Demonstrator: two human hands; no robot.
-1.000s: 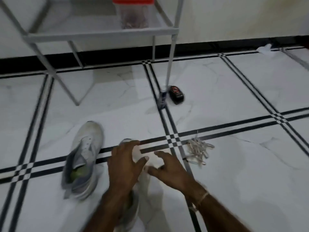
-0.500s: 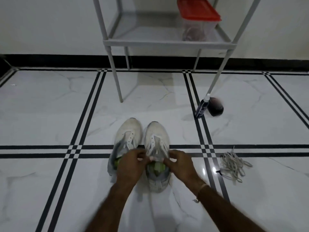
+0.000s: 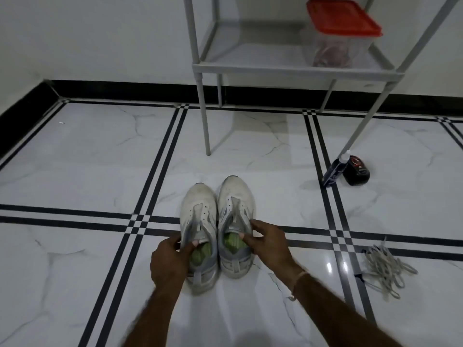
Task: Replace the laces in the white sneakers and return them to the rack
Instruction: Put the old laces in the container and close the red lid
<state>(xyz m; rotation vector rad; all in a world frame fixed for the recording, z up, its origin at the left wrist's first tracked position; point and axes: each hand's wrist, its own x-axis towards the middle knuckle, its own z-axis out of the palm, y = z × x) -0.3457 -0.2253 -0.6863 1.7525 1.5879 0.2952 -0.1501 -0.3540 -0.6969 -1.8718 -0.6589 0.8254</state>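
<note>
Both busy: left hand (image 3: 170, 261) grips the left sneaker (image 3: 198, 216) at its collar, right hand (image 3: 268, 244) pinches the right sneaker (image 3: 236, 204), likely squaring the unlaced pair on the floor below the rack (image 3: 295, 70) (laces (image 3: 385, 269) heaped well right).

loc: home interior | marble-look floor tiles (image 3: 75, 159) | grey metal rack (image 3: 295, 71) | black skirting (image 3: 125, 92)

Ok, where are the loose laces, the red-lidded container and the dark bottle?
loose laces (image 3: 385, 267): head view, middle of the tangle on the floor.
red-lidded container (image 3: 342, 20): head view, on its red lid.
dark bottle (image 3: 334, 170): head view, on its dark body.
</note>
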